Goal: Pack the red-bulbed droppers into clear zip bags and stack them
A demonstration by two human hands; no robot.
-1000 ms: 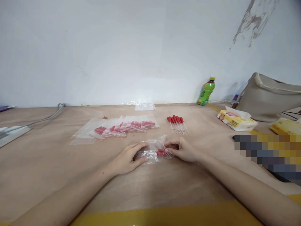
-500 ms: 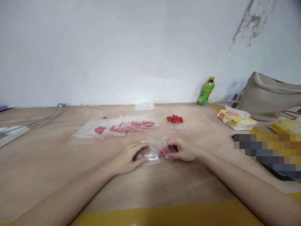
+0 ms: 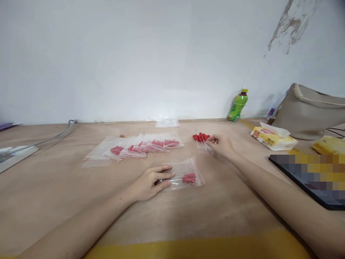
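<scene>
A clear zip-lock bag (image 3: pixel 179 168) lies in front of me with its red-striped mouth to the right. Inside are a few droppers with red bulbs (image 3: pixel 189 178); their thin clear stems point left. My left hand (image 3: pixel 153 181) holds the bag's left end down on the table between thumb and fingers. At the right side of a loose pile of red-bulbed droppers (image 3: pixel 201 138), my right hand (image 3: pixel 220 144) has thumb and forefinger closed on a dropper. Its fingers partly hide that side of the pile.
Several filled zip bags (image 3: pixel 145 145) overlap at left centre, with another bag (image 3: pixel 167 123) by the wall. A green bottle (image 3: pixel 238 105), tissue pack (image 3: pixel 273 136), beige handbag (image 3: pixel 309 111) and dark-edged tablet (image 3: pixel 300 183) stand or lie right. A cable (image 3: pixel 58 136) runs left.
My right hand has left the bag's mouth and moved up and right to the dropper pile. The bag now lies flatter, its droppers in plain view. My left hand stays on it.
</scene>
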